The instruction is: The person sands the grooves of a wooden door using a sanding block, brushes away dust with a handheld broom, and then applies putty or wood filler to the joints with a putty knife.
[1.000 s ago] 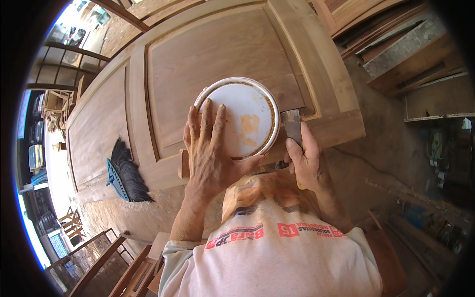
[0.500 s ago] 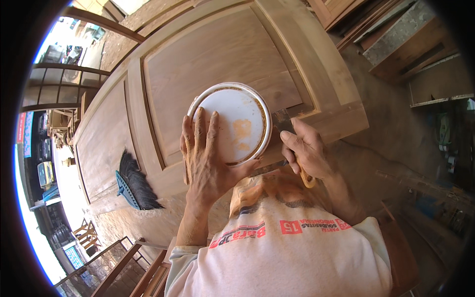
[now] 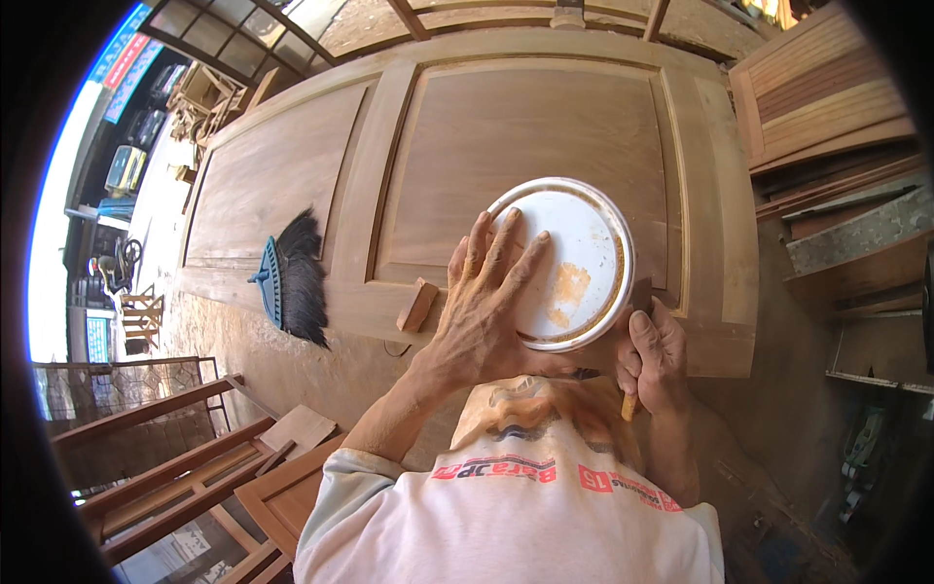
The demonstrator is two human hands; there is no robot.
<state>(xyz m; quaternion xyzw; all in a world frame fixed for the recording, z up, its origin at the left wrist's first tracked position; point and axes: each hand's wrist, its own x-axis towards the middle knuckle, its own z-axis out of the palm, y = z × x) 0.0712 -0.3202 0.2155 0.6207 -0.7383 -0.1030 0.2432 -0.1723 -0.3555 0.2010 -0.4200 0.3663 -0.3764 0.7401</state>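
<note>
My left hand lies with fingers spread on the white round lid of a tub, which is stained with brown residue around its rim. At the lid's right edge, my right hand is closed round a scraper with a yellowish handle. The scraper's dark flat blade shows above my fist, close to the rim; whether it touches is hard to tell. Beneath the tub lies a large panelled wooden door. A small wooden block rests on the door beside my left wrist.
A blue broom head with black bristles lies across the door's near edge at left. Wooden frames stand at the lower left. Stacked boards and panels are at the right.
The view has swung, so the door, broom and tub appear shifted and turned. The wooden block now shows clear of my left hand. Both hands keep their places at the lid.
</note>
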